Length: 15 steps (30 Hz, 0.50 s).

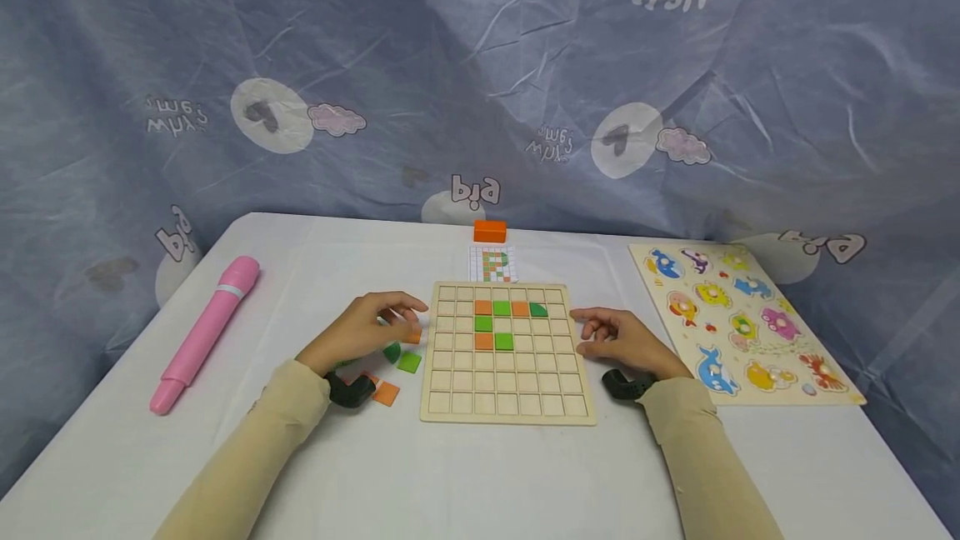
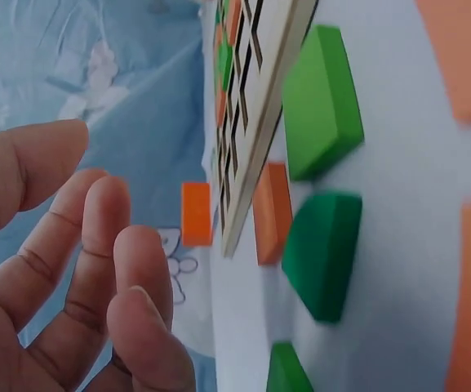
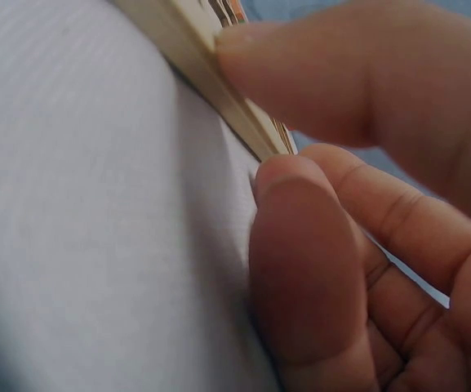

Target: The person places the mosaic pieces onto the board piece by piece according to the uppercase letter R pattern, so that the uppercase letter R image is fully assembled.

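A square wooden grid board (image 1: 506,403) lies in the middle of the table. Several tiles sit in its upper cells, among them an orange tile (image 1: 483,307), a green tile (image 1: 483,323) and a dark green rounded tile (image 1: 537,310). My left hand (image 1: 363,327) hovers by the board's left side with loosely bent fingers and nothing held. Beneath and beside it lie a loose green tile (image 2: 325,102), a dark green rounded piece (image 2: 325,257) and several orange tiles, partly hidden. At the right edge, the thumb of my right hand (image 1: 626,342) touches the board; its other fingers bend loosely beside it.
Behind the board lie a pattern card (image 1: 492,264) and an orange block (image 1: 490,231). A pink microphone-shaped toy (image 1: 202,336) is at the left. An animal puzzle board (image 1: 738,315) covers the right side, near my right forearm. A patterned cloth hangs behind the table.
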Available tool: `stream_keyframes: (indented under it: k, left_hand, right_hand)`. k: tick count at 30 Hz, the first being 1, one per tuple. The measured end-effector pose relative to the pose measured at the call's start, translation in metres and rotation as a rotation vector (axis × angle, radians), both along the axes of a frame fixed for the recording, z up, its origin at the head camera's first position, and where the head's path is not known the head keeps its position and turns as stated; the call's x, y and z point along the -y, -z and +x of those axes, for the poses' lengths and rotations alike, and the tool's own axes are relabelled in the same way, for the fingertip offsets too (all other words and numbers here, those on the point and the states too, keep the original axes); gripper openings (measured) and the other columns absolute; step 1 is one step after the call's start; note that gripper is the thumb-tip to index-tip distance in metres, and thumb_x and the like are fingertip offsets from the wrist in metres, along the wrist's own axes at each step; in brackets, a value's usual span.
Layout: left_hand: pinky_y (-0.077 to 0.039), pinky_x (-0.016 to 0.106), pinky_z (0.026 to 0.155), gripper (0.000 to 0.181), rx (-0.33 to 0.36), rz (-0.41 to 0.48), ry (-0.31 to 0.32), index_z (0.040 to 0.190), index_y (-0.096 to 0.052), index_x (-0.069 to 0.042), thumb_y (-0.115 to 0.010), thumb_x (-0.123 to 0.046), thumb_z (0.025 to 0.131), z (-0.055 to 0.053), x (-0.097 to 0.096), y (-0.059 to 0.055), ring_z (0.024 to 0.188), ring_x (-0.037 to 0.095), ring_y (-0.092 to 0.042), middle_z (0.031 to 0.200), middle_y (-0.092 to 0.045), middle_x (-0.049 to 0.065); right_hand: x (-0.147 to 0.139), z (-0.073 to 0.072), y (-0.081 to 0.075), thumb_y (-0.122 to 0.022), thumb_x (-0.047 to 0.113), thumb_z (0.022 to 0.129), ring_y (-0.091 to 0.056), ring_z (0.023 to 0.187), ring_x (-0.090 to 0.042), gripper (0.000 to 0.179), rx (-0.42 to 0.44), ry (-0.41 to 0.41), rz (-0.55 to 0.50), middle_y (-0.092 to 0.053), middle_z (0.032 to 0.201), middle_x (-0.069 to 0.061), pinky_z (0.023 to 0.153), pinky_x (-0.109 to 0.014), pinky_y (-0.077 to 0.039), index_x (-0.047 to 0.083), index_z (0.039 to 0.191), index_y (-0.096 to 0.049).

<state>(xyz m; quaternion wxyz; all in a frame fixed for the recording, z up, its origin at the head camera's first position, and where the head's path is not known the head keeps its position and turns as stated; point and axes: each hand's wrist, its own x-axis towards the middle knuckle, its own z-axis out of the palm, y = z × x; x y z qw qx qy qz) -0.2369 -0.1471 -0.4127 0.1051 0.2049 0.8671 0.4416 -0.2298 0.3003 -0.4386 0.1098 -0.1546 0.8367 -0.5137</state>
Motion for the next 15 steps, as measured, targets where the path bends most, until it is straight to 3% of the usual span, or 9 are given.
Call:
stream_keyframes:
  k: [9, 15]
  left_hand:
    - [-0.050, 0.038, 0.085, 0.032, 0.026, 0.026, -0.012, 0.134, -0.073, -0.007, -0.073, -0.016, 0.103, -0.005, 0.014, 0.008, 0.098, 0.023, -0.064, 0.111, -0.073, 0.003]
    - [-0.049, 0.037, 0.085, 0.031, 0.045, -0.055, -0.035, 0.132, -0.075, -0.008, -0.075, -0.017, 0.102, -0.008, 0.013, 0.014, 0.092, 0.021, -0.063, 0.117, -0.073, 0.006]
  right_hand:
    - [0.000, 0.000, 0.001, -0.081, -0.005, 0.089, -0.053, 0.079, -0.009, 0.060, -0.001, 0.007, 0.009, -0.064, 0.099, -0.013, 0.070, -0.019, -0.046, -0.017, 0.142, -0.058]
    - [0.000, 0.000, 0.002, -0.081, -0.005, 0.089, -0.053, 0.079, -0.010, 0.060, 0.002, 0.004, 0.000, -0.064, 0.099, -0.013, 0.070, -0.020, -0.046, -0.017, 0.143, -0.058]
